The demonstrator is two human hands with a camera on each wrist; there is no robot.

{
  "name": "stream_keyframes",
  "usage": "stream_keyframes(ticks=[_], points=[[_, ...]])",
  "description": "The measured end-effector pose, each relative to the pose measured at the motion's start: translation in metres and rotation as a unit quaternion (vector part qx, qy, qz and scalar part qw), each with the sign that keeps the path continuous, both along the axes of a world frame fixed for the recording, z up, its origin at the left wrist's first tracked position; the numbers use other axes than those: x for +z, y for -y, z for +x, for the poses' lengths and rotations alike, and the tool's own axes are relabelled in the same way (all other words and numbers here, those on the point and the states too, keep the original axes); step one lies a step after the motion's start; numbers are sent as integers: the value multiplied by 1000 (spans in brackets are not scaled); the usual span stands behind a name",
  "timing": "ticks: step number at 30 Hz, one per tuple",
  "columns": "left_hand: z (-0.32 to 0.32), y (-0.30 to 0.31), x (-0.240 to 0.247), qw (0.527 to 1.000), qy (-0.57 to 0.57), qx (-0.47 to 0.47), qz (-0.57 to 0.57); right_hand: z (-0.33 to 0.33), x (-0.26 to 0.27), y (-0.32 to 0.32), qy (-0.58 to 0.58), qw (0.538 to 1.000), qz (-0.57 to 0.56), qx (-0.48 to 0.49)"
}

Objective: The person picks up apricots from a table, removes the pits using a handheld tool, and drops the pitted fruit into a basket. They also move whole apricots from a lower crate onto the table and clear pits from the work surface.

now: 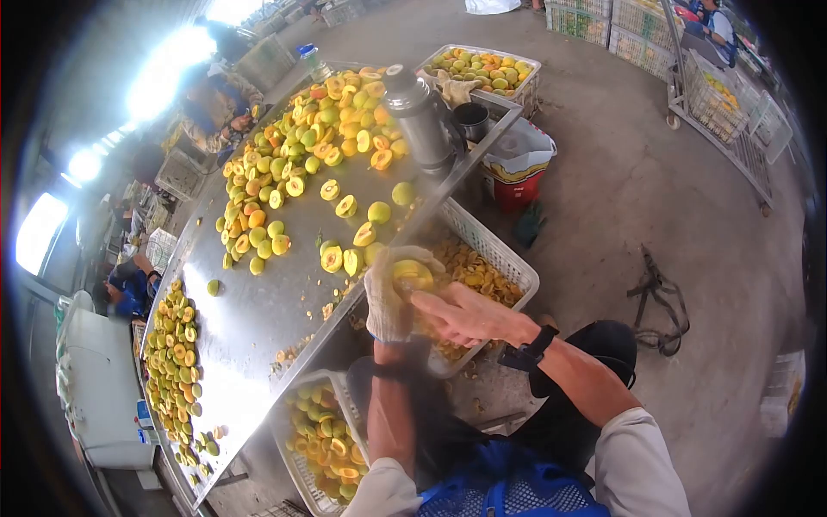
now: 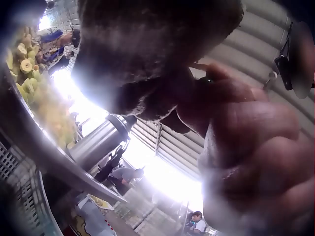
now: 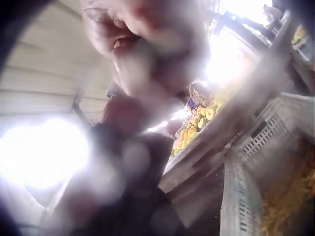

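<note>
My left hand [image 1: 388,302], in a pale knitted glove, holds a yellow peach [image 1: 413,274] just off the table's near edge. The bare right hand [image 1: 474,314] meets the fruit from the right with its fingers curled. Between those fingers and the glove, a small thin object [image 2: 198,66] shows in the left wrist view; its kind I cannot tell, since most of it is hidden. Below both hands stands a white crate [image 1: 527,274] of brownish-yellow scraps. Cut peach halves [image 1: 346,205] and whole green-yellow ones lie on the metal table [image 1: 276,302] beyond the glove.
A steel flask [image 1: 422,121] and a dark cup [image 1: 471,121] stand at the table's right edge. A red bucket [image 1: 517,191] is on the floor beside it. Another crate [image 1: 297,457] holds halves at lower left. Across the table sits another person [image 1: 215,108]. Straps [image 1: 659,302] lie on the floor.
</note>
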State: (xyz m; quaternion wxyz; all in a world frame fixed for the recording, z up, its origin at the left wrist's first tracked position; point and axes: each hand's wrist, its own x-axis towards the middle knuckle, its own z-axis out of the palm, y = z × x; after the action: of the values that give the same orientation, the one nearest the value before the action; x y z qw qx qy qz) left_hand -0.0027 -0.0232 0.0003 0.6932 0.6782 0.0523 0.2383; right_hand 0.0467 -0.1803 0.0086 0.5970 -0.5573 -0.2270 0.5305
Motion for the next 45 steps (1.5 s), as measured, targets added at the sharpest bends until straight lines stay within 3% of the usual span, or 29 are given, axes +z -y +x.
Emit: stream_keyframes(ticks=[5,7,11,14,17,22,23,24,25,28,29,30,33,34,38,40,43,44,45], points=[[-6,-1,-9,992,-16,-16,-126,0,-9,-3,-17,999,0,28],[-3,-7,-20,990,2,-20,-141,-9,-28,-16,127,991,19,-23],[1,-2,-24,976,26,-5,-214,-19,-55,-30,362,928,1,-89],[6,-3,-30,989,68,33,-128,-24,-47,-30,392,903,75,-161],[8,-5,-37,992,64,36,-99,-23,-32,-24,361,926,-28,-103],[17,-16,-29,957,63,12,-282,-34,-58,-26,529,827,43,-186],[16,-20,-27,947,59,8,-315,-34,-61,-24,542,816,43,-197],[12,-11,-11,941,45,68,-327,-25,-48,-19,480,845,17,-232],[9,-11,-3,945,48,89,-311,-13,-42,-16,527,811,-13,-253],[-7,-29,8,965,57,123,-225,12,-37,-6,579,777,-107,-224],[-16,-42,8,979,56,196,10,15,-33,-4,587,768,-112,-229],[-27,-55,8,934,50,258,242,17,-28,-5,597,759,-117,-231],[-80,-69,34,948,-26,248,200,14,-14,-9,599,753,-109,-248],[-103,-74,44,974,-36,220,44,13,-13,-12,607,748,-99,-250],[-212,-130,29,898,-213,269,277,13,-9,-15,607,753,-87,-236],[-274,-162,8,756,-421,222,450,12,-7,-13,609,753,-97,-232],[-301,-165,5,526,-583,101,610,12,-13,-12,615,748,-95,-232],[-299,-170,0,533,-573,114,612,12,-15,-12,617,747,-97,-227],[-292,-174,-5,612,-508,177,580,12,-16,-12,620,746,-99,-221]])
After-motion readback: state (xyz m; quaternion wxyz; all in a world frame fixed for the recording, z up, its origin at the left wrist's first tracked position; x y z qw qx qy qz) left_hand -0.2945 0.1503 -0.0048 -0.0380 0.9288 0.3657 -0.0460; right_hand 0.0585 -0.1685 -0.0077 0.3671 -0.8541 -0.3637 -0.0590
